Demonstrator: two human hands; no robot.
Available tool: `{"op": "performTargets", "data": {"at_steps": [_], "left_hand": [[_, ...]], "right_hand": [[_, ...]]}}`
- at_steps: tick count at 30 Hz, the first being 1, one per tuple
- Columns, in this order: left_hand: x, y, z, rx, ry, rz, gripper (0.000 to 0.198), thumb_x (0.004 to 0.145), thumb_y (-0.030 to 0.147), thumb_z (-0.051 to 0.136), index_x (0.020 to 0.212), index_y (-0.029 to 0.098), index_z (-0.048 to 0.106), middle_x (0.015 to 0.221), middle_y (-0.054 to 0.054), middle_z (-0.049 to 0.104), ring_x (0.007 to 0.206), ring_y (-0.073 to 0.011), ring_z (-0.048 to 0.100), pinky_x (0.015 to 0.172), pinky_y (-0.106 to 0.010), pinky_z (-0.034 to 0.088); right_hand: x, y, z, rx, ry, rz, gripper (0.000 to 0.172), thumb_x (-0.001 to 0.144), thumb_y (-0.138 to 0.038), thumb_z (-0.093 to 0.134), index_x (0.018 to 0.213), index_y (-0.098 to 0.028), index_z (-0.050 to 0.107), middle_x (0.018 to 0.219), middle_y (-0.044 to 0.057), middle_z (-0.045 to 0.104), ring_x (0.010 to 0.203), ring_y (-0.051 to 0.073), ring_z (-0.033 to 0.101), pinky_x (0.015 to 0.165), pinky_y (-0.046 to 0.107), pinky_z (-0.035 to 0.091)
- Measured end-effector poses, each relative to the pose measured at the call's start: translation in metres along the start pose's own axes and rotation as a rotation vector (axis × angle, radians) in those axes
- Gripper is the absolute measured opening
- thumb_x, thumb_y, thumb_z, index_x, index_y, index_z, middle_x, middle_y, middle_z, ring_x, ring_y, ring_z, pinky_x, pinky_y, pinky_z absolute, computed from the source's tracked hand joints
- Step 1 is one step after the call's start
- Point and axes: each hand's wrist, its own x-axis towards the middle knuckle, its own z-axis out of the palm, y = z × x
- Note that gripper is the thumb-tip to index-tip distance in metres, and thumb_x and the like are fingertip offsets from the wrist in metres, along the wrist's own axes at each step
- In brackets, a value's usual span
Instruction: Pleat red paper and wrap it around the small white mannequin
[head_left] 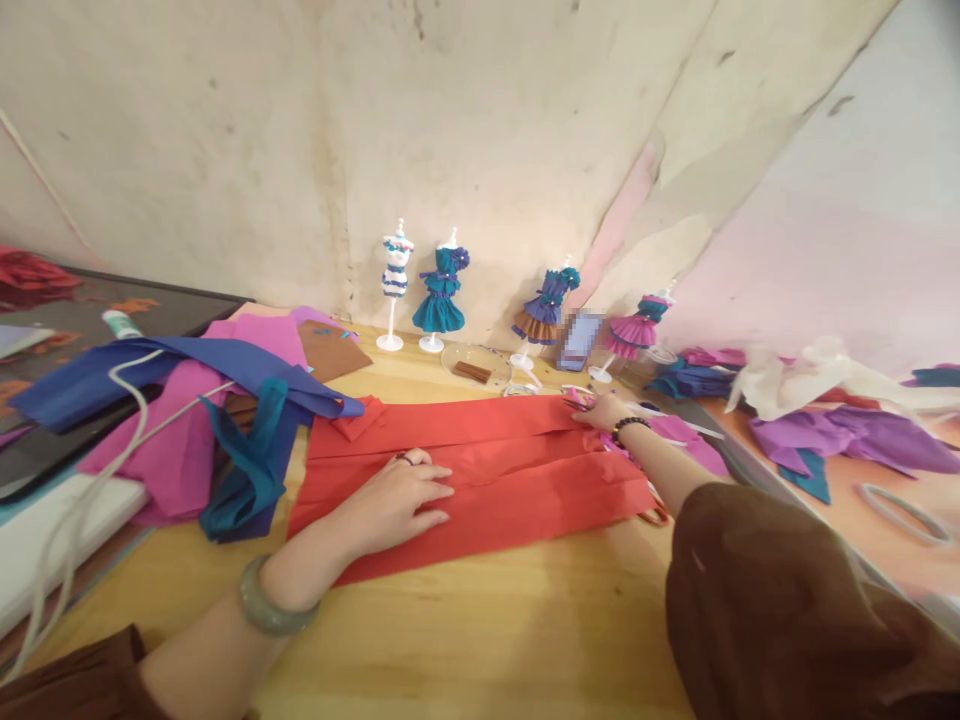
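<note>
A wide piece of red fabric (480, 480) lies across the wooden table, creased lengthwise, with a small folded red scrap at its far left corner. My left hand (401, 495) rests on it with the palm down and fingers spread, holding nothing. At the fabric's far right corner, my right hand (596, 412) has its fingers bent down together around something small and dark that I cannot make out. Pink fabric (686, 445) and some pale strips lie beside that wrist. An orange-brown loop (657, 508) shows just past the red fabric's right edge.
Several small mannequins in fabric dresses, one a teal dress (439, 310), stand along the wall. Between them are a clear dish (476, 365) and a blurred phone (581, 340). Blue fabric (187, 360), a teal strip (247, 480) and a white cord (135, 430) crowd the left.
</note>
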Motion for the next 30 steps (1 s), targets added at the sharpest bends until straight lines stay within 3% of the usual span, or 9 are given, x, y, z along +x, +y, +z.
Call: {"op": "performTargets", "data": {"at_steps": [3,6,10,13,17,21,25,27,30], "left_hand": [[-0.001,0.002,-0.001,0.003,-0.007,-0.014,0.028,0.089,0.036,0.062,0.113,0.024,0.072,0.126,-0.006,0.066,0.114,-0.0253,0.053,0.096,-0.041,0.046],[-0.001,0.003,0.001,0.003,-0.005,-0.026,0.028,0.089,0.036,0.062,0.113,0.024,0.071,0.128,-0.007,0.066,0.116,-0.0262,0.053,0.097,-0.042,0.046],[0.0,0.005,0.002,0.005,0.04,-0.001,0.032,0.092,0.036,0.057,0.119,0.024,0.069,0.134,-0.008,0.061,0.121,-0.0261,0.051,0.101,-0.041,0.045],[0.001,0.006,0.001,0.011,0.072,0.022,0.033,0.094,0.037,0.054,0.122,0.025,0.067,0.137,-0.008,0.058,0.125,-0.0263,0.048,0.104,-0.043,0.044],[0.001,0.004,-0.002,-0.002,0.06,0.018,0.035,0.095,0.038,0.051,0.124,0.024,0.066,0.139,-0.008,0.057,0.127,-0.0263,0.047,0.103,-0.043,0.045],[0.0,0.002,-0.002,0.003,-0.001,-0.018,0.036,0.095,0.04,0.052,0.124,0.024,0.066,0.14,-0.008,0.056,0.13,-0.0273,0.046,0.105,-0.044,0.044],[0.0,0.001,0.0,0.008,-0.062,-0.071,0.039,0.093,0.045,0.053,0.125,0.025,0.065,0.141,-0.009,0.055,0.132,-0.0296,0.044,0.105,-0.047,0.043],[-0.001,0.001,0.002,0.005,-0.051,-0.072,0.039,0.093,0.046,0.054,0.124,0.026,0.066,0.141,-0.008,0.055,0.132,-0.0291,0.045,0.105,-0.046,0.042],[0.0,-0.001,0.006,0.003,-0.029,-0.058,0.039,0.093,0.047,0.053,0.123,0.027,0.067,0.141,-0.008,0.055,0.131,-0.0283,0.045,0.106,-0.045,0.041]], "right_hand": [[0.005,0.0,-0.003,-0.006,-0.1,-0.005,0.033,0.094,-0.035,0.059,0.122,-0.018,0.058,0.123,0.008,0.06,0.102,0.021,0.063,0.086,0.042,0.055],[0.01,0.003,-0.017,-0.004,-0.112,-0.052,0.031,0.095,-0.035,0.058,0.121,-0.018,0.058,0.123,0.008,0.06,0.101,0.021,0.063,0.085,0.041,0.055],[0.023,0.007,-0.049,-0.013,-0.044,-0.068,0.024,0.092,-0.035,0.061,0.106,-0.016,0.067,0.107,0.006,0.068,0.091,0.02,0.066,0.079,0.035,0.055],[0.032,0.005,-0.064,-0.024,0.048,-0.031,0.019,0.082,-0.028,0.068,0.094,-0.016,0.075,0.093,0.009,0.074,0.087,0.024,0.069,0.072,0.029,0.051],[0.039,-0.003,-0.063,-0.013,0.13,0.018,0.03,0.08,-0.025,0.062,0.104,-0.013,0.076,0.102,0.014,0.075,0.09,0.027,0.069,0.07,0.03,0.049],[0.036,-0.013,-0.055,0.031,0.163,0.012,0.032,0.083,-0.028,0.056,0.102,-0.012,0.076,0.092,0.015,0.076,0.083,0.026,0.069,0.063,0.029,0.046],[0.008,-0.022,-0.058,0.096,0.24,-0.052,0.038,0.089,-0.033,0.047,0.099,-0.009,0.075,0.085,0.016,0.075,0.077,0.026,0.068,0.06,0.03,0.045],[-0.022,-0.027,-0.058,0.139,0.265,-0.134,0.042,0.093,-0.039,0.042,0.098,-0.013,0.075,0.083,0.012,0.074,0.075,0.023,0.067,0.062,0.029,0.046],[-0.082,-0.033,-0.048,0.197,0.236,-0.337,0.033,0.089,-0.044,0.051,0.097,-0.022,0.074,0.086,0.006,0.075,0.076,0.02,0.067,0.068,0.027,0.049]]}}
